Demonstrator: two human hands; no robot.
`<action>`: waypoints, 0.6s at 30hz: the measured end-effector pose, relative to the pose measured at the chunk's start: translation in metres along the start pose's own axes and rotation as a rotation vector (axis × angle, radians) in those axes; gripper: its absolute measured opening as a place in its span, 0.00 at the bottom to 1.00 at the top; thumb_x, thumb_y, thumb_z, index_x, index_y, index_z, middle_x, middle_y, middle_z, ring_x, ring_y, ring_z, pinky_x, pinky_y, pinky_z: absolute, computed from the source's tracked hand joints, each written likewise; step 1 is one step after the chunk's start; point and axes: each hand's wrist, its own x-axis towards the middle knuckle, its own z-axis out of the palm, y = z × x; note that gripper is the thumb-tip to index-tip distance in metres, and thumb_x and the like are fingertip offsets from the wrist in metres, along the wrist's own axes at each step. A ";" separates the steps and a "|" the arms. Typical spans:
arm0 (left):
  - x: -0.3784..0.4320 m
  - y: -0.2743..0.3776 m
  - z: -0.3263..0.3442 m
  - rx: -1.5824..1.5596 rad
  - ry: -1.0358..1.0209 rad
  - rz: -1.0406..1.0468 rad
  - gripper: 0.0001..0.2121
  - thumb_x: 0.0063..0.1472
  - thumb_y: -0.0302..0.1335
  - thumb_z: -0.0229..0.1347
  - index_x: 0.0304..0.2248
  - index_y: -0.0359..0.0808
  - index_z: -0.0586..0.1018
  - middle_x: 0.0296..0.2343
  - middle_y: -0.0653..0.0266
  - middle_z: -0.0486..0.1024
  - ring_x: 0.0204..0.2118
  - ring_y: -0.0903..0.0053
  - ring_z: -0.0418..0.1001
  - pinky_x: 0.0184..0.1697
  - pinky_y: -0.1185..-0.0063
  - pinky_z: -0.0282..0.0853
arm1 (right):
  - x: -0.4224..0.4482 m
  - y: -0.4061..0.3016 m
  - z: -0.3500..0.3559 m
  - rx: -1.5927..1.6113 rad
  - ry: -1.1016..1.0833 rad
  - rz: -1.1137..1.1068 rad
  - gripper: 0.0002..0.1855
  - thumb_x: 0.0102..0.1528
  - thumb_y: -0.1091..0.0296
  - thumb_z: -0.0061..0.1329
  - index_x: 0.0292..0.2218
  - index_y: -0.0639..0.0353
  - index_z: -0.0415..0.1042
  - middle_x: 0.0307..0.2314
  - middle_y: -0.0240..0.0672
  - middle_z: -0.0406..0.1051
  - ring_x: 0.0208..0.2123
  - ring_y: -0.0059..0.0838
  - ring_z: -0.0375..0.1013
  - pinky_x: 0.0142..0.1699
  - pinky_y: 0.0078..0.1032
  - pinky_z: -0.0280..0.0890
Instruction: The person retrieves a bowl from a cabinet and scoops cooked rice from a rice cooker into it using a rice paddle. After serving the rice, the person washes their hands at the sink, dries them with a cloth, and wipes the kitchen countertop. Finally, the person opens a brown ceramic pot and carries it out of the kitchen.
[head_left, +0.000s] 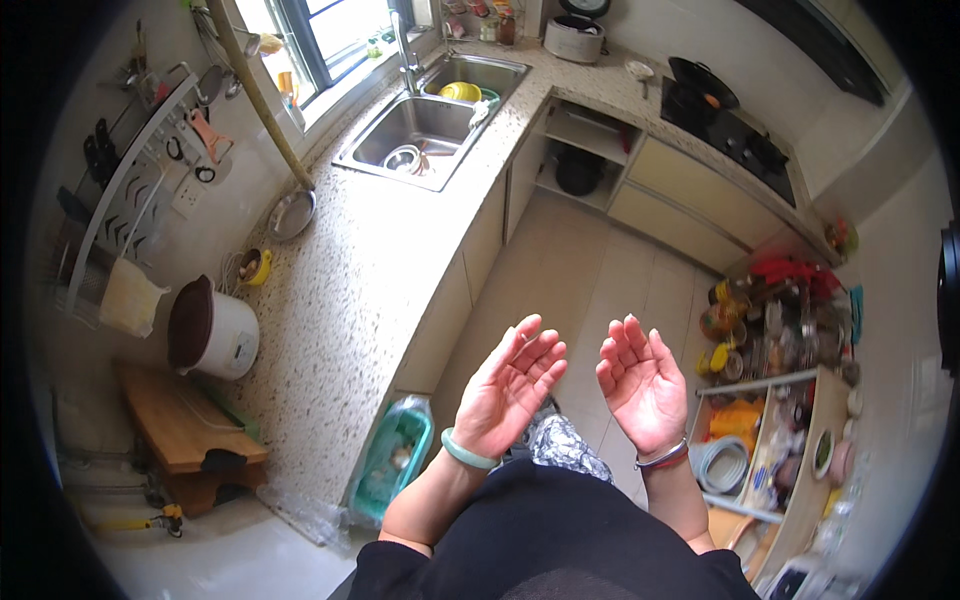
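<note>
Both palms face up in front of my body, above the tiled floor. My left hand (511, 390), with a pale green bangle at the wrist, holds nothing and its fingers are slightly curled. Apart from it, my right hand (643, 382) is likewise bare, with a metal bangle and a red band at the wrist. To the left of my hands runs the speckled stone countertop (352, 277). A green plastic bin (394, 457) with a bag in it hangs or stands beside the counter edge, nearest my left forearm.
The double sink (420, 127) holds bowls. A white electric cooker (217, 330), wooden cutting boards (187, 420) and a ladle (292, 214) lie along the left wall. A wok (703, 82) sits on the black stove. Crowded shelving (806, 442) stands at right.
</note>
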 end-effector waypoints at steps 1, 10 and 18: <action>0.024 0.005 0.007 -0.003 0.004 0.031 0.16 0.66 0.34 0.46 0.50 0.37 0.70 0.42 0.60 0.73 0.47 0.71 0.70 0.53 0.73 0.66 | 0.024 -0.015 0.004 -0.023 -0.004 0.015 0.21 0.64 0.57 0.31 0.51 0.60 0.65 0.48 0.41 0.67 0.50 0.36 0.67 0.54 0.33 0.63; 0.164 0.074 0.043 -0.101 0.034 0.367 0.17 0.67 0.32 0.41 0.53 0.37 0.67 0.46 0.54 0.71 0.50 0.66 0.68 0.55 0.69 0.63 | 0.235 -0.084 0.044 -0.117 -0.067 0.317 0.23 0.64 0.57 0.30 0.54 0.60 0.61 0.52 0.41 0.64 0.53 0.37 0.63 0.58 0.34 0.58; 0.310 0.148 0.039 -0.121 0.086 0.515 0.18 0.67 0.35 0.42 0.53 0.37 0.65 0.46 0.57 0.70 0.51 0.69 0.66 0.57 0.70 0.60 | 0.416 -0.115 0.039 -0.177 -0.058 0.485 0.22 0.64 0.59 0.31 0.54 0.61 0.61 0.51 0.41 0.64 0.53 0.36 0.64 0.58 0.33 0.58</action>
